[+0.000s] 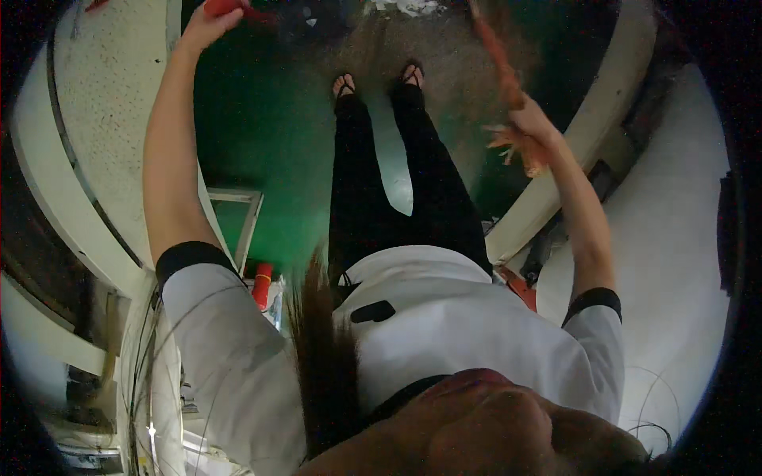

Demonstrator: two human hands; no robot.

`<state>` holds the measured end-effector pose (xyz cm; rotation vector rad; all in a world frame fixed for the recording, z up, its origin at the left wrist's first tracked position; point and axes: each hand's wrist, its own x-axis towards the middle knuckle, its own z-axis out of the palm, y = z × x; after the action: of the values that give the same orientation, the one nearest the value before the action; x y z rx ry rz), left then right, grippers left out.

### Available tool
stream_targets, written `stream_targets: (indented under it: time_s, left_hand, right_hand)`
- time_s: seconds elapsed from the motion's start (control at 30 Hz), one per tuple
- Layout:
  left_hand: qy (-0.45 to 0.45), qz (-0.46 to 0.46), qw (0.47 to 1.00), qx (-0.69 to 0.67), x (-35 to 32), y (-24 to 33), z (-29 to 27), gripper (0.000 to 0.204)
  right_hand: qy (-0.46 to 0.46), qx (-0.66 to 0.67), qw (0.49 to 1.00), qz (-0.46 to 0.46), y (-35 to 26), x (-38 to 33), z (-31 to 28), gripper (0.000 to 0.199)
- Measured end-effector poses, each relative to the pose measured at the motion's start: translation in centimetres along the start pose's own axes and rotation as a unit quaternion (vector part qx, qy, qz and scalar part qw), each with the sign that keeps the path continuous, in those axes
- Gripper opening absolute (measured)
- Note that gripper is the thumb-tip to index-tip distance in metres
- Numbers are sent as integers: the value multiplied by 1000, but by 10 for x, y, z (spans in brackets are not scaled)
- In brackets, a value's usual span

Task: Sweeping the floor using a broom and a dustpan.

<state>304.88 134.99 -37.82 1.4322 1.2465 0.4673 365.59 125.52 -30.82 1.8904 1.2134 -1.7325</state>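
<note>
The floor (270, 119) looks glossy green, worn to rough grey, and the white shirt (444, 325) is smooth matt cloth.

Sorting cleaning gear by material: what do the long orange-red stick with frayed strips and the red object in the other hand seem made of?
Long orange-red stick in the right hand: probably plastic or painted; its frayed orange strips look like soft cloth or plastic. Red object in the left hand: smooth, possibly plastic; mostly cropped.

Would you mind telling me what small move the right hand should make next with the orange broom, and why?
Probably lower the broom's head to the floor. The right hand grips the orange broom by its handle, which is tilted, while the left hand holds a red object up; the green floor lies below.
</note>
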Motion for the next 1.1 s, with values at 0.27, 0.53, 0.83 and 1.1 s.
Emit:
stream_targets:
  time_s: [0.27,0.53,0.83,1.1]
  left_hand:
    - [-23,-8,990,141,42,75,22,17]
    - [-1,-28,984,173,30,57,14,17]
    - [98,-62,992,45,-26,-17,9,18]
    - [236,-61,967,-76,-175,3,63,17]
  right_hand:
    - [-80,-25,989,-120,-72,5,122,63]
    - [-80,-28,988,-126,-117,-45,118,70]
    - [-66,-47,991,-109,-134,-132,85,62]
    - [14,-32,992,-120,-108,-199,46,64]
